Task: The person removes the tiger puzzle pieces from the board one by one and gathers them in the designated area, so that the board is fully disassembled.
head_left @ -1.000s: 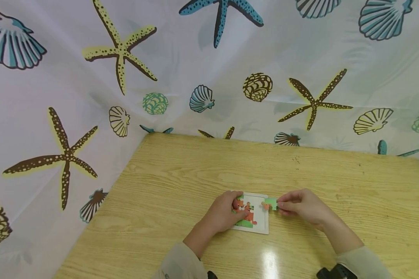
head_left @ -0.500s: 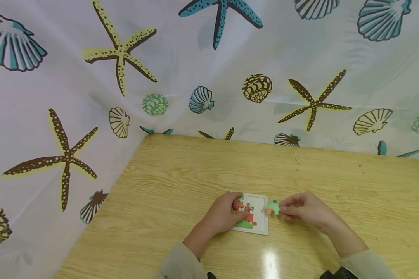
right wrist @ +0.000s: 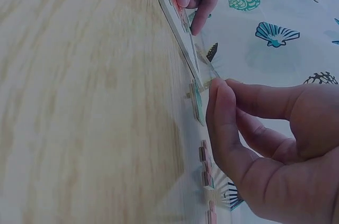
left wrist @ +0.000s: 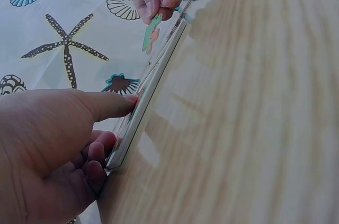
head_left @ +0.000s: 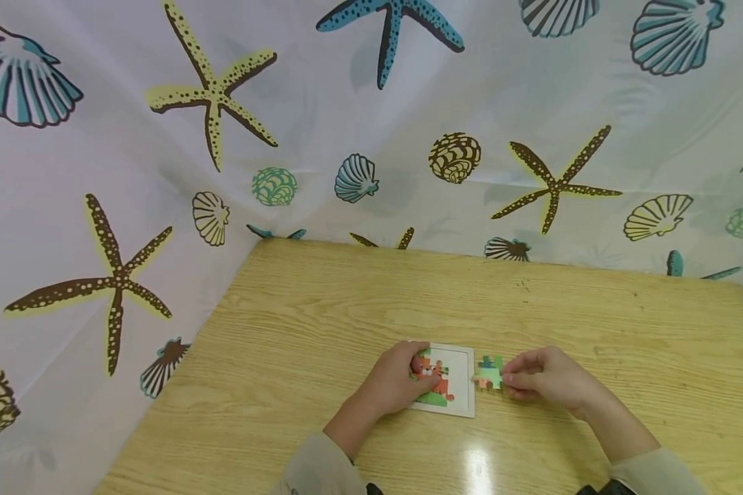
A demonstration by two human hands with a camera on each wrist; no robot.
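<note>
One wooden surface (head_left: 347, 295) carries the puzzle tray (head_left: 463, 375), whose seated pieces (head_left: 435, 399) could shift if the left hand (head_left: 391, 378), gripping the tray's left side, squeezed or tugged unevenly. The right hand (head_left: 547, 378), just right of the tray, pinches a loose piece (head_left: 491, 376) by its edge; that slim hold could let it slip or twist. The piece sits against the right hand, between it and the tray's right edge

From farther off, the head camera looks forward and down; close, low wrist cameras face inward, sharing the square white-bordered puzzle board (head_left: 461, 375).
</note>
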